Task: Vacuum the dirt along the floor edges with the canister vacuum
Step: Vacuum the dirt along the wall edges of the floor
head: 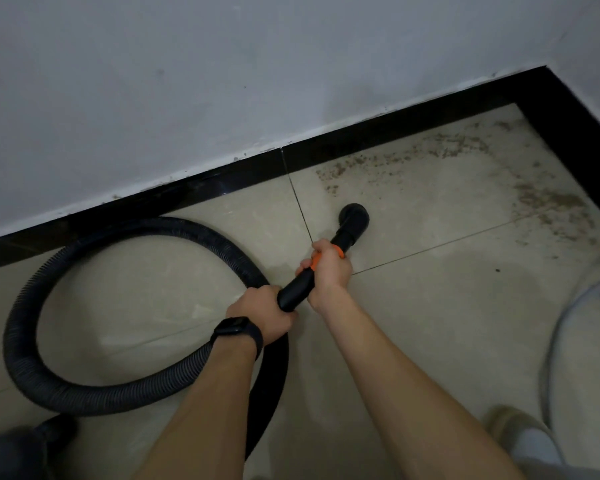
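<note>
Head camera: a person grips the black wand (297, 289) of a canister vacuum with both hands above a beige tiled floor (430, 323). The left hand (264, 315), with a dark watch (238, 332) on its wrist, is curled round the wand's rear end, where the ribbed hose (84, 389) joins it. The right hand (328, 268) is wrapped round the wand nearer the black skirting board (187, 192), at an orange collar (314, 263). The round nozzle (354, 218) points toward the skirting board and stops short of it; whether it touches the tiles cannot be told. Brown dirt (447, 150) lies scattered along the foot of the skirting board, apart from the nozzle, thickening toward the board's corner. The hose loops out to the skirting board and back under the arms. A pale shoe (520, 431) stands well away from the skirting board
</note>
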Available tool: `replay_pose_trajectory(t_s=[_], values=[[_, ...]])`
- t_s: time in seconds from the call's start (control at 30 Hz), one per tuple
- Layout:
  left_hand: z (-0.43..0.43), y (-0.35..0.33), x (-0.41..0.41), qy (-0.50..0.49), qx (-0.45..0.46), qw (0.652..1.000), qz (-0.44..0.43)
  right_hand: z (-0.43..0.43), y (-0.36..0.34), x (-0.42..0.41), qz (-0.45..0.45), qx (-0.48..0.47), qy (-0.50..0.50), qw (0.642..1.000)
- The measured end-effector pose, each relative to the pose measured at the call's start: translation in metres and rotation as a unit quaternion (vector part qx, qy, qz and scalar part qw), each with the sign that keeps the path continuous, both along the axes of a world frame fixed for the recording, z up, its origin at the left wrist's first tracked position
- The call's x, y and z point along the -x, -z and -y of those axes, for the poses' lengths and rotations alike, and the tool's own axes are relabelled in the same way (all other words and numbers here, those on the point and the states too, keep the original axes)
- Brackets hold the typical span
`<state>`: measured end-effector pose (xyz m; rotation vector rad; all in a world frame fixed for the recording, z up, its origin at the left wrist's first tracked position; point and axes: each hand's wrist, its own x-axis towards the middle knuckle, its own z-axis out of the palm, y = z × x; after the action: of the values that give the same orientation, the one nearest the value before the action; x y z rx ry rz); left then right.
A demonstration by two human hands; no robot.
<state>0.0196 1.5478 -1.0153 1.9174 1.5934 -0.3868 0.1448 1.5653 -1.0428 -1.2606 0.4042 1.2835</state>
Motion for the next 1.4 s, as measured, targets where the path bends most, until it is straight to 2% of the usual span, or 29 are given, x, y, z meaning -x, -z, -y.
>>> replay_pose_trajectory(t_s=[0.37,0.57,0.8,1.4], values=[[0.001,0.011,-0.027,-0.008,-0.017,1.0,0.021,-0.008,0.007,-0.031,-0.045,-0.059,-0.065,0.995],[-0.004,0.016,-0.02,-0.071,0.007,0.996,0.045,-0.023,0.009,-0.021,0.002,-0.04,-0.095,0.995],[-0.01,0.02,-0.019,-0.091,0.006,0.995,0.047,-0.034,0.017,-0.016,0.033,-0.03,-0.111,0.993],[-0.041,0.027,-0.037,-0.128,-0.012,0.99,0.057,-0.075,0.021,-0.033,0.046,-0.045,-0.166,0.984]])
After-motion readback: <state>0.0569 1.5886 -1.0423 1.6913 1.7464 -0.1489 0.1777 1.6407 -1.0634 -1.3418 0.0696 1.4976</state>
